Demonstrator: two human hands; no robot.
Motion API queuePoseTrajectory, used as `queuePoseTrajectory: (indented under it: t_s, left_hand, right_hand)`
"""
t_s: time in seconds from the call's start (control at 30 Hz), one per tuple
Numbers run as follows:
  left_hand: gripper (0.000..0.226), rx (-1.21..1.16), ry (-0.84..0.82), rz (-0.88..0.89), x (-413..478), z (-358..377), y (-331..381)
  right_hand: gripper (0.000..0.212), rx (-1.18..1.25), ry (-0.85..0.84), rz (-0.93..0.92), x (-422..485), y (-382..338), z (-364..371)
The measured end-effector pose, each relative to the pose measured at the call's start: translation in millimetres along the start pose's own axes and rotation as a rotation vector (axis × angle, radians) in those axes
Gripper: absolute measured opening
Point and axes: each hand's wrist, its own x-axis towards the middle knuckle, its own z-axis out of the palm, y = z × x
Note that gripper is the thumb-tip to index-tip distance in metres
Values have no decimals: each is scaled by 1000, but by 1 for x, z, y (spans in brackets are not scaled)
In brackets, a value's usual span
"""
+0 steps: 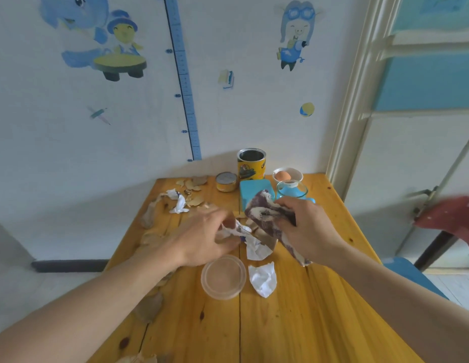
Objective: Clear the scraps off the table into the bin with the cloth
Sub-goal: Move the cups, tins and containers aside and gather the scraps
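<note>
My right hand [308, 229] grips a purple and cream patterned cloth [264, 214] above the middle of the wooden table [319, 310]. My left hand [204, 237] pinches a crumpled white paper scrap [237, 229] just left of the cloth. More crumpled paper lies below it [257, 248], another piece [263, 280] sits nearer me, and one [178, 203] lies far left. Brown peel scraps [192, 191] are scattered along the table's left side and back. No bin is in view.
A clear plastic lid [223, 276] lies in front of my left hand. At the back stand a yellow tin [251, 165], a small can [226, 182], a blue box [254, 191], a bowl with an egg [287, 175] and a glass pot [292, 189]. A blue seat [408, 273] is at right.
</note>
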Motion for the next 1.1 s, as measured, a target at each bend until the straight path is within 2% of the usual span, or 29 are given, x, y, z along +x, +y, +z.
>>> queuePoseTrajectory:
  t_s: [0.13,0.27,0.5,0.6,0.77,0.97,1.1]
  left_hand:
    - [68,87,-209,-9,-36,4,2]
    - [82,200,-239,41,-46,12,-2]
    - [77,144,-200,87,-44,19,-11]
    - [82,42,-181,74,-34,5,-13]
    - [81,-1,-117,74,6,-23,-12]
    - [65,-96,24,75,70,-41,-15]
    - [56,-135,166,29,112,-48,-19]
  right_hand:
    - [21,5,10,19,-4,-6,8]
    - [20,1,0,33,-7,-9,11]
    - [21,-7,-1,14,-5,-9,5]
    - [20,-19,1,20,-2,-5,1]
    - [22,-21,16,36,6,3,-10]
    - [16,-38,41,31,21,14,-15]
    - [20,-32,25,36,26,26,-6]
